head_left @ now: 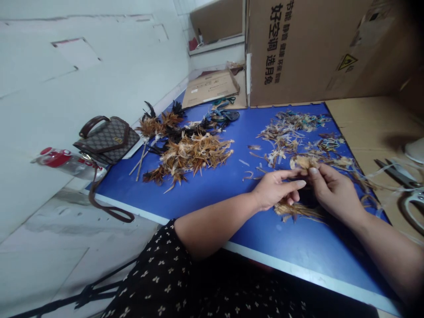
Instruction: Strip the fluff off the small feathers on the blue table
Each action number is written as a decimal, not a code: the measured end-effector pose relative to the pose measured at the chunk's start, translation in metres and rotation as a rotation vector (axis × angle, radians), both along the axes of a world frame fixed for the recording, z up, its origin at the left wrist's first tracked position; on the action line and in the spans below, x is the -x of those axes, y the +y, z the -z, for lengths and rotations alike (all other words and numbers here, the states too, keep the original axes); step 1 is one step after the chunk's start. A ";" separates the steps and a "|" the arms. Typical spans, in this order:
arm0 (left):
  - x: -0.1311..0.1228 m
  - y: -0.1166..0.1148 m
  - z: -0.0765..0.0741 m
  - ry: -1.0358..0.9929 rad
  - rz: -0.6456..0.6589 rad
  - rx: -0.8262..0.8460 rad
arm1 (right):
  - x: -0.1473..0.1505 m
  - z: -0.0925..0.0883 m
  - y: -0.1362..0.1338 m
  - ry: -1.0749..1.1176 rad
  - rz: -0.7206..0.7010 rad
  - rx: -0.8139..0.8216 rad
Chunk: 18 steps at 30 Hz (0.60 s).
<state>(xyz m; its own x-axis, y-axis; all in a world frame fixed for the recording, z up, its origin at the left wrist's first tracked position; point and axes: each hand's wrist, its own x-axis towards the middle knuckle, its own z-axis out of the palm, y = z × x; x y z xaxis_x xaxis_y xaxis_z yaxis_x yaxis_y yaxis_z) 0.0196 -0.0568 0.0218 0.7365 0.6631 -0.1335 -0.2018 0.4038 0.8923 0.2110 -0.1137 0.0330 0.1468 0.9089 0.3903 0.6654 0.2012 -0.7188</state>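
Over the right part of the blue table, my right hand (336,190) pinches a small tan feather piece (300,161) between thumb and fingers. My left hand (280,189) meets it from the left. Its index finger reaches to the feather piece, and the thumb is held apart from that finger. Below the hands lies a small bunch of brown feathers (296,210). Beyond them spreads a loose pile of feather scraps (291,128). Farther left is a larger heap of golden-brown feathers (194,152).
Scissors (410,190) lie on cardboard at the right, beside clear strands. A patterned handbag (111,139) and a red-capped bottle (69,162) are at the left edge. Dark feather bundles (159,123) lie behind the heap. A large cardboard box (308,53) stands at the back of the table (198,198).
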 end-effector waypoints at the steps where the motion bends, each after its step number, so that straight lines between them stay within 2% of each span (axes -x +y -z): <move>1: -0.001 -0.001 0.002 0.015 -0.022 -0.008 | 0.000 0.000 0.000 -0.001 0.014 -0.004; 6: -0.004 -0.004 0.003 0.020 -0.224 -0.094 | 0.004 0.000 0.001 -0.011 -0.022 -0.008; 9: -0.004 -0.003 0.000 0.017 -0.296 -0.140 | 0.007 -0.001 0.000 -0.019 -0.081 0.011; 13: -0.003 -0.001 -0.005 -0.033 -0.275 -0.110 | 0.008 -0.007 -0.002 0.026 -0.226 0.065; 18: 0.000 0.001 -0.008 -0.065 -0.178 -0.103 | 0.007 -0.014 -0.002 0.163 -0.389 0.200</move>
